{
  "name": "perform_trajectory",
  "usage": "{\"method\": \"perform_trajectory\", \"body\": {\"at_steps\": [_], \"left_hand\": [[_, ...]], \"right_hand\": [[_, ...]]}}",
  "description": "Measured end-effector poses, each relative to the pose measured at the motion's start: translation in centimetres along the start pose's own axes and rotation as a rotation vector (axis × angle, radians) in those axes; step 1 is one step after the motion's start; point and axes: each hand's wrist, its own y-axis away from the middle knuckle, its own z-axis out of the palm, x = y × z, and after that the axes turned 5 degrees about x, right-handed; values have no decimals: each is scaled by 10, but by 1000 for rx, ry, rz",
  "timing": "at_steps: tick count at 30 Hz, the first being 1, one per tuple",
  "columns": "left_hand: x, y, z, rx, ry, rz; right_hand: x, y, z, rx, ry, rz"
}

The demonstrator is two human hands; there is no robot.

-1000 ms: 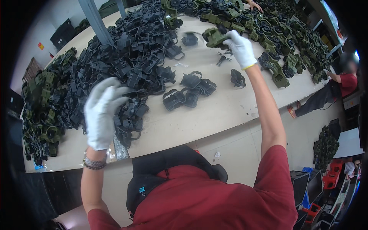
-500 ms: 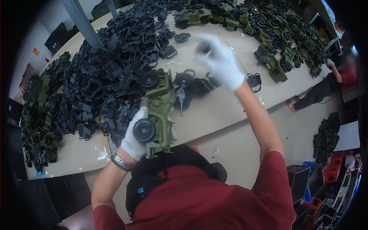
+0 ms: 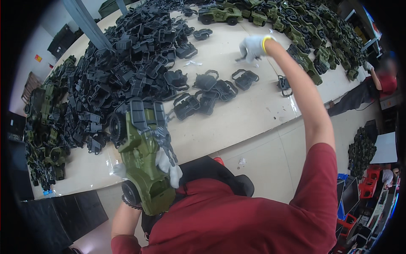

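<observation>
My left hand (image 3: 166, 167), in a white glove, is wrapped round a green toy military jeep (image 3: 144, 186) held tilted above the table's near edge. A dark grey frame (image 3: 146, 116) and a grey toy gun (image 3: 165, 142) sit on the jeep's upper end; black wheels show along its left side. Far out over the table, my right hand (image 3: 254, 47), also gloved, has its fingers curled down around a small dark piece whose kind is too unclear to tell. Nearest to it on the tabletop lies a loose dark grey frame part (image 3: 245, 79).
A big heap of dark grey plastic parts (image 3: 127, 72) covers the table's left, around a metal post (image 3: 86, 25). Several loose frames (image 3: 207, 95) lie mid-table. Green toy vehicles (image 3: 296, 25) crowd the far right; one jeep (image 3: 220, 15) stands apart. Another person (image 3: 382, 80) is at right.
The jeep has come lower and nearer to me and is turned, now showing the grey frame and gun. My right hand has moved farther out and its fingers have curled down.
</observation>
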Motion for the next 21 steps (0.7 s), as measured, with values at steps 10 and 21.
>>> {"method": "perform_trajectory", "body": {"at_steps": [10, 21], "left_hand": [[12, -13, 13, 374, -84, 24], [20, -27, 10, 390, 30, 161]], "right_hand": [[-21, 37, -47, 780, -121, -148], [-84, 114, 118, 774, -517, 56]]}}
